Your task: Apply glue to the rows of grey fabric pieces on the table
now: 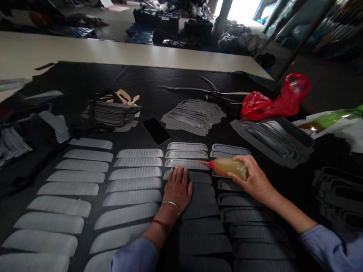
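Observation:
A squeeze bottle (227, 167) of yellowish liquid lies tilted sideways in my right hand (253, 177), whose fingers wrap round its base. Its red nozzle points left, over the right end of a grey curved piece (187, 163) in the third column. My left hand (178, 187) rests flat with fingers stretched, its fingertips at the lower edge of that piece and its palm over the pieces below. Long grey pieces (133, 184) with rounded corners lie in several columns on the black sheet. Along the edges of the pieces in the right column (246, 214) runs a thin outline.
Behind the columns lie a phone (156, 131), a tied stack of pieces (116, 114), a fanned pile (195, 113) and another pile (276, 138). A red plastic bag (272, 104) and a green bottle (334, 119) are at the right. The pale table edge (159, 56) runs behind.

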`<state>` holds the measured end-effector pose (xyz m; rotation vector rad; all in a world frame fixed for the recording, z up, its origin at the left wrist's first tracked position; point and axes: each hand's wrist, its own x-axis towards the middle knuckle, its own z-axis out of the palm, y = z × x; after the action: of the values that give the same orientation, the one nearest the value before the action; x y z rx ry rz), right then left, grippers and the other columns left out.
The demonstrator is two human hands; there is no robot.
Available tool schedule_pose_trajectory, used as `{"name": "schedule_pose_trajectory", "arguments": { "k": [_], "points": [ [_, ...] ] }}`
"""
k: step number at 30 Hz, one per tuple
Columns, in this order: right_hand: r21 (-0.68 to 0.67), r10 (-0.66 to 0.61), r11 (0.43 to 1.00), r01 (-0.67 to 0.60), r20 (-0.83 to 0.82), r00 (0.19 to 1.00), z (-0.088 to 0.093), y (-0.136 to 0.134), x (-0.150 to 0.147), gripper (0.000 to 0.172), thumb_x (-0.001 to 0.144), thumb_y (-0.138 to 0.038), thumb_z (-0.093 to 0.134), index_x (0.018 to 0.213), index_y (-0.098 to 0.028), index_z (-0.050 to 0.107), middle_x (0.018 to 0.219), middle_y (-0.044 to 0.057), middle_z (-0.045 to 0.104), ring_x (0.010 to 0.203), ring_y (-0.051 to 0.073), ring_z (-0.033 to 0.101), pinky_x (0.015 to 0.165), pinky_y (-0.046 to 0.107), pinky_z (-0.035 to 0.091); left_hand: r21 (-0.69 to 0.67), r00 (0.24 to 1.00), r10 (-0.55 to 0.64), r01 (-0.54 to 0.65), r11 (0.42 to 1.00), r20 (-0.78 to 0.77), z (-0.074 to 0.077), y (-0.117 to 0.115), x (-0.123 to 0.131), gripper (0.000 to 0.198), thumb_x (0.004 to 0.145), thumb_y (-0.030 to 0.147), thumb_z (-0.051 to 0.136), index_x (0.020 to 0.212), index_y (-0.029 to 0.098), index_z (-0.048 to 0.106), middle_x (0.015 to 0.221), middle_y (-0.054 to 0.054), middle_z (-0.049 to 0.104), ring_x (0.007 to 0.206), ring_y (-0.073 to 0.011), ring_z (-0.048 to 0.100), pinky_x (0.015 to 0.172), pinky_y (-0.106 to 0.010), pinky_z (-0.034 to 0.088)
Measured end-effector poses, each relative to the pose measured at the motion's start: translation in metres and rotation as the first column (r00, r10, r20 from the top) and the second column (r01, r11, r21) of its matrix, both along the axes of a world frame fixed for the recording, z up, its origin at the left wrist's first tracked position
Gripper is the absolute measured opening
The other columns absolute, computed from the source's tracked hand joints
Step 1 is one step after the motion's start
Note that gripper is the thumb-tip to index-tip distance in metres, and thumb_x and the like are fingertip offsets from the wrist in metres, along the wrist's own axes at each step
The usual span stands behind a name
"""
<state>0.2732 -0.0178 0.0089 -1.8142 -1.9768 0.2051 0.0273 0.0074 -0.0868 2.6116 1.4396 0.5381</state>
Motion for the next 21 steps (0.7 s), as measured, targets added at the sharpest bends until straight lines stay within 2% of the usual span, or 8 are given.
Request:
{"name": "schedule_pose_trajectory", "arguments": {
  "k": [16, 21],
  "points": [
    [-0.026, -0.065, 0.998, 0.065, -0.004, 0.998, 0.005, -0.031, 0.017, 0.033, 0.079, -0.034, 0.056, 0.107, -0.024, 0.044, 0.098, 0.007, 0.05, 0.089, 0.023, 0.054, 0.076, 0.036, 0.047, 0.02, 1.0, -0.004, 0.004, 1.0, -0.016, -0.001, 0.0, 0.0, 0.044, 0.086, 0.03, 0.044, 0.123, 0.006, 0.047, 0.128, -0.019, 0.048, 0.121, -0.0293, 0.04, 0.104, -0.049, 0.029],
    [-0.047, -0.117, 0.992, 0.114, -0.077, 0.99, 0.002, -0.026, 0.012, 0.033, 0.076, -0.036, 0.058, 0.104, -0.023, 0.046, 0.097, 0.007, 0.051, 0.089, 0.023, 0.054, 0.076, 0.036, 0.047, 0.012, 1.0, -0.007, 0.007, 1.0, -0.002, 0.001, 0.0, -0.001, 0.044, 0.086, 0.029, 0.046, 0.123, 0.006, 0.048, 0.127, -0.018, 0.048, 0.12, -0.0296, 0.04, 0.105, -0.049, 0.027]
  ]
}}
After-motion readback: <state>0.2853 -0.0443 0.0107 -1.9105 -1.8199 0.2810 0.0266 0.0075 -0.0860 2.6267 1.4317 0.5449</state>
